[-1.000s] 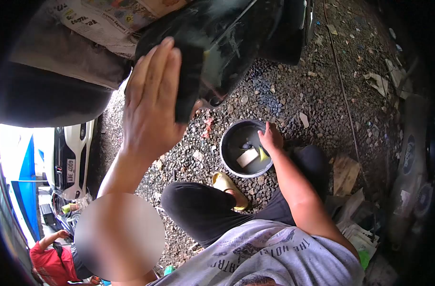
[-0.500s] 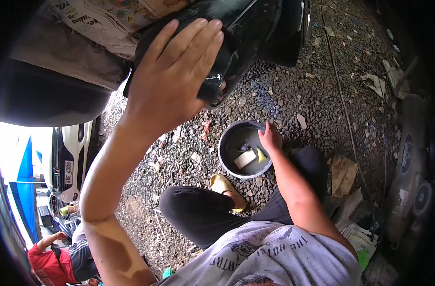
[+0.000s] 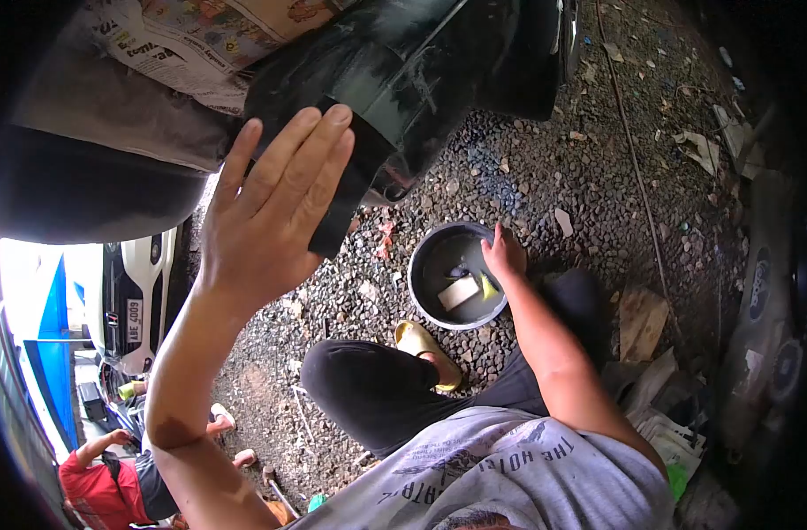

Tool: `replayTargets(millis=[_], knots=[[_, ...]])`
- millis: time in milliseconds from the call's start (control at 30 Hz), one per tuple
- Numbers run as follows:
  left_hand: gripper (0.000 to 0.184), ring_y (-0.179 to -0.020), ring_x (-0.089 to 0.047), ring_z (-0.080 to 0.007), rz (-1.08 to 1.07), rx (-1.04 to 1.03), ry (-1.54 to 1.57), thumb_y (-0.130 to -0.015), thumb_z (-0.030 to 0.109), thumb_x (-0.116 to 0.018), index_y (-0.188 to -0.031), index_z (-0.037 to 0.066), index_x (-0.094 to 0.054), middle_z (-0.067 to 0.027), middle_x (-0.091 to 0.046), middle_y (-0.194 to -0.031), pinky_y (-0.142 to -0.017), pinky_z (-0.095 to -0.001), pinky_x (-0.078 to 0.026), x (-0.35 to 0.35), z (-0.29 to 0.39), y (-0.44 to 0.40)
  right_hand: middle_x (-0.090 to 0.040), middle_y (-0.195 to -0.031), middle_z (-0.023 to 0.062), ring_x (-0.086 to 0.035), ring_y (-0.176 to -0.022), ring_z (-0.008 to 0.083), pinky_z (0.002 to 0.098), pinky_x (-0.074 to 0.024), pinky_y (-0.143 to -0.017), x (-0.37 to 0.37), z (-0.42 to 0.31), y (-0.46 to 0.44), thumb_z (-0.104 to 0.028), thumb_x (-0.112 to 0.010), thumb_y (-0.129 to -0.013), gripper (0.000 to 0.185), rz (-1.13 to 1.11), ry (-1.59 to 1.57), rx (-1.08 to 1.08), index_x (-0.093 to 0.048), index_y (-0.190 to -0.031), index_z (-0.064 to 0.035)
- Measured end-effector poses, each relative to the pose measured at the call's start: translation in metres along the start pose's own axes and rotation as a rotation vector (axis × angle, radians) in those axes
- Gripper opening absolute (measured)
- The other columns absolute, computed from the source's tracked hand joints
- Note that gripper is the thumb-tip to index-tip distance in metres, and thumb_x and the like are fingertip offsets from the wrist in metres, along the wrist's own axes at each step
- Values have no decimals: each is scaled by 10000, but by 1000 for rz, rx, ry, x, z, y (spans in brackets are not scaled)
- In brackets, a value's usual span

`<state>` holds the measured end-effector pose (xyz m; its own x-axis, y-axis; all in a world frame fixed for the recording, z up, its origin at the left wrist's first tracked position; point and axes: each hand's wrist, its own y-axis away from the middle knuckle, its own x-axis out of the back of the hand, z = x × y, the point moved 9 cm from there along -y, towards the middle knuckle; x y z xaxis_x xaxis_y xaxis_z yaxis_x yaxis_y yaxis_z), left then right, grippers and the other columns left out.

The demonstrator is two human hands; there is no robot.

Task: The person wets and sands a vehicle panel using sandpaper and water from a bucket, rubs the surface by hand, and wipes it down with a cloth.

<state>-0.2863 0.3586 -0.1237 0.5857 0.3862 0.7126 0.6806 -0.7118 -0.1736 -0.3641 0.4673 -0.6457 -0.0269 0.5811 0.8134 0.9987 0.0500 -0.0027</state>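
My left hand (image 3: 280, 194) lies with its fingers stretched over a black sheet of sandpaper (image 3: 341, 216), at the lower left edge of a wet, dark car body panel (image 3: 412, 84). Part of the sheet sticks out past the hand, below the panel's edge. Down on the gravel stands a round dark basin (image 3: 419, 296) of cloudy water. A pale rectangular block (image 3: 458, 292), a yellow piece (image 3: 489, 286) and a small dark object lie in it. My right hand (image 3: 507, 254) grips the basin's right rim, thumb toward the inside.
Newspaper (image 3: 187, 53) covers the part at the upper left. A hose or cable (image 3: 637, 168) runs along the gravel on the right, near a wooden board (image 3: 642, 325). A parked white car (image 3: 143, 291) and a person in a red shirt (image 3: 103, 486) are at the left.
My left hand has slid down and left along the panel, and more of the black sheet shows. My right hand stays at the basin rim.
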Motion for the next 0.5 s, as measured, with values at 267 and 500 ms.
replayTargets(millis=[267,500], knots=[[609,-1427,-385,-140,0,-44,-64,-877,330,-644,-1431,106,-523,5,-474,-1520,-1272,-463,-142,-7,9,-36,-632,-1099,201,-675,-971,390,505,-562,-800,11,3,-4,-349,-641,-911,441,8,-15,-41,-532,-1215,-48],[593,-1429,-382,-119,-8,-40,-68,-851,270,-629,-1418,121,-539,38,-479,-1516,-1278,-484,-99,-6,13,-28,-629,-1172,204,-664,-1023,389,501,-552,-847,3,4,-2,-363,-622,-924,527,-51,-28,-66,-508,-1333,-50]])
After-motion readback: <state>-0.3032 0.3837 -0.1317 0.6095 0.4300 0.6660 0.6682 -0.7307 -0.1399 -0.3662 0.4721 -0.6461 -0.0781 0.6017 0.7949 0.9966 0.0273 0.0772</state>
